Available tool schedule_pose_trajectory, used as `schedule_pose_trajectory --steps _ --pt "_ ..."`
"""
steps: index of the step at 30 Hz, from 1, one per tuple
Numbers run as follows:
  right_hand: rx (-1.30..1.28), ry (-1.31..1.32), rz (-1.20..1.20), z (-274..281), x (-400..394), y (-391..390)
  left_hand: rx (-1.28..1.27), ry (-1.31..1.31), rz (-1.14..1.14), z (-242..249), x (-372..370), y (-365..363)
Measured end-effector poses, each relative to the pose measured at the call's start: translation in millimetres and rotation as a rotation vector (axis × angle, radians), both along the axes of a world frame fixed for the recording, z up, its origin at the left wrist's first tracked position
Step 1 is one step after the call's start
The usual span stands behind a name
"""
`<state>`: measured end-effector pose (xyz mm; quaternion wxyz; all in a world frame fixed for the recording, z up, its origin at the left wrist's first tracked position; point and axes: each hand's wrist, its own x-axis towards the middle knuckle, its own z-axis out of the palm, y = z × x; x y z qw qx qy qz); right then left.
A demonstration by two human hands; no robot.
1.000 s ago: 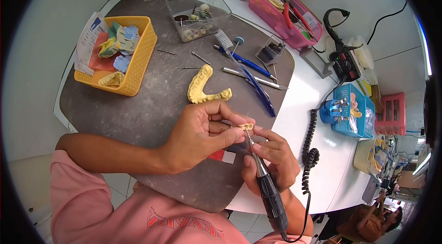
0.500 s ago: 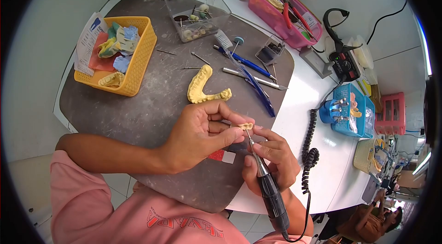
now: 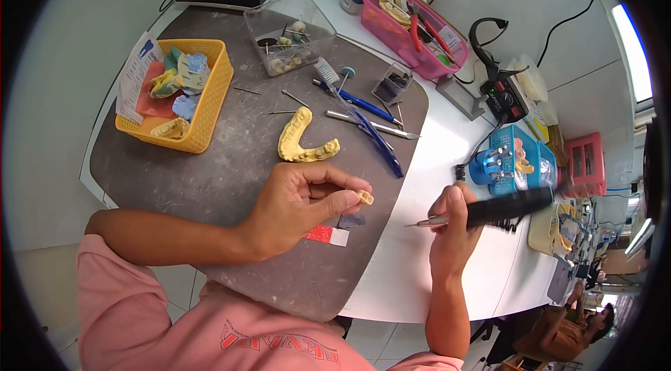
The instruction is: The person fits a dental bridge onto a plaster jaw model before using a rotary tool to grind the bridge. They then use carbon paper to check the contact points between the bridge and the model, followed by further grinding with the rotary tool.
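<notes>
Between thumb and fingertips, my left hand [image 3: 297, 207] pinches a small cream dental crown piece [image 3: 365, 197] with a hollow facing outward. Off to the right, my right hand [image 3: 453, 231] is closed around a black rotary handpiece [image 3: 514, 206]. Its thin bur points left, apart from the crown piece, and its rear end is smeared by motion. A yellow plaster dental model [image 3: 300, 140], curved like a jaw, lies on the grey mat just beyond my left hand. Below the left fingertips are a red and white card [image 3: 327, 234] and a dark scrap [image 3: 351, 221].
A yellow basket [image 3: 213, 95] with moulding pieces stands left. Beyond the model lie a blue pen [image 3: 370, 106], a metal knife [image 3: 370, 124] and a toothbrush [image 3: 377, 137]. A clear box [image 3: 307, 56] of burs, a pink basket [image 3: 377, 32] and a blue basket [image 3: 503, 137] stand farther off.
My right hand has moved the handpiece away to the right, off the crown piece, and turned it from upright to nearly level. My left hand still holds the crown piece, now alone.
</notes>
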<state>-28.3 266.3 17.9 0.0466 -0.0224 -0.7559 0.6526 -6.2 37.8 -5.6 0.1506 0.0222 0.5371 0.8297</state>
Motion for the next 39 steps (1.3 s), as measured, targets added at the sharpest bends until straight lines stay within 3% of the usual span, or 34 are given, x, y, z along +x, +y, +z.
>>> schedule_pose_trajectory --steps 2,4,8,10,14,15,22,25,27,28,32,39 --pt "0.212 0.030 -0.103 7 -12 -1 -0.036 0.005 -0.009 3 0 0" --pt "0.404 -0.072 -0.040 4 -24 14 -0.003 -0.028 0.037 6 -1 1" --pt "0.824 0.045 -0.090 0 -31 17 0.045 0.085 0.095 6 -3 0" --pt "0.874 0.070 -0.085 -2 -31 17 -0.008 0.240 0.146 8 -9 -6" --pt "1.014 0.165 -0.043 -7 -29 10 0.020 0.266 0.266 26 -31 -30" --pt "1.036 0.044 -0.019 2 -26 5 -0.001 0.313 0.322 30 -37 -37" --pt "1.112 0.231 -0.014 -6 -23 11 -0.164 0.464 0.465 44 -49 -56" --pt "1.156 0.081 -0.003 2 -19 5 -0.192 0.464 0.451 43 -50 -58" --pt "1.240 0.466 -0.153 -1 -17 1 -0.211 0.413 0.406 43 -51 -59" --pt "1.242 0.470 -0.148 2 -16 -5 -0.208 0.412 0.412 43 -51 -59" --pt "0.851 0.409 0.353 23 -14 -45 -0.143 0.282 0.279 41 -52 -61" --pt "0.706 0.235 0.625 8 -48 -84 -0.135 0.289 0.234 33 -57 -62"
